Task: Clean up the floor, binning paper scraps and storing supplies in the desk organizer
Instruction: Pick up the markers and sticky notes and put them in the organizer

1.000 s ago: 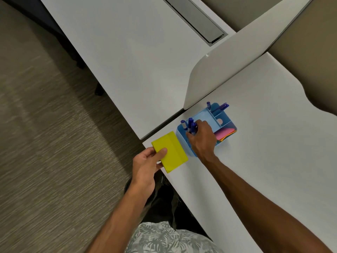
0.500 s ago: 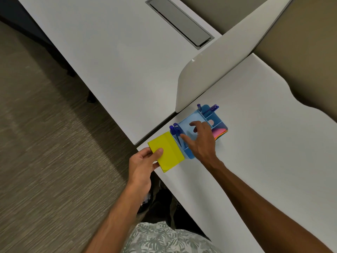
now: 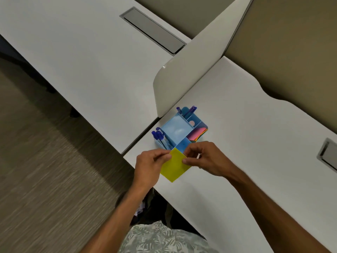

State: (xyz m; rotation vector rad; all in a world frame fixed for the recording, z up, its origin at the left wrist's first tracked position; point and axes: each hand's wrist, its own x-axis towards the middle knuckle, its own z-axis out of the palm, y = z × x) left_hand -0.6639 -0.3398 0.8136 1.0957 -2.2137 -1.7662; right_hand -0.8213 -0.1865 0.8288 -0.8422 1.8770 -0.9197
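Note:
A light blue desk organizer [image 3: 177, 127] stands on the white desk [image 3: 246, 143] near its left corner. Blue pens [image 3: 158, 135] stick up from its left slot, more pens [image 3: 189, 109] from the back slot, and pink and orange paper [image 3: 197, 133] fills the right compartment. The large middle compartment shows only its floor. Just in front of the organizer I hold a yellow sticky-note pad [image 3: 174, 166] with both hands. My left hand [image 3: 152, 165] pinches its left edge and my right hand [image 3: 204, 158] pinches its right corner.
A second white desk [image 3: 82, 57] with a grey cable hatch [image 3: 155, 30] lies to the left, split off by a white divider panel [image 3: 189, 70]. Another hatch [image 3: 328, 154] sits at the right edge. Grey-brown carpet [image 3: 45, 170] covers the floor. A dark bin [image 3: 144, 207] shows under the desk.
My right hand left the pens in the organizer and came back to grip the yellow pad. The pad moved right, in front of the organizer, held by both hands.

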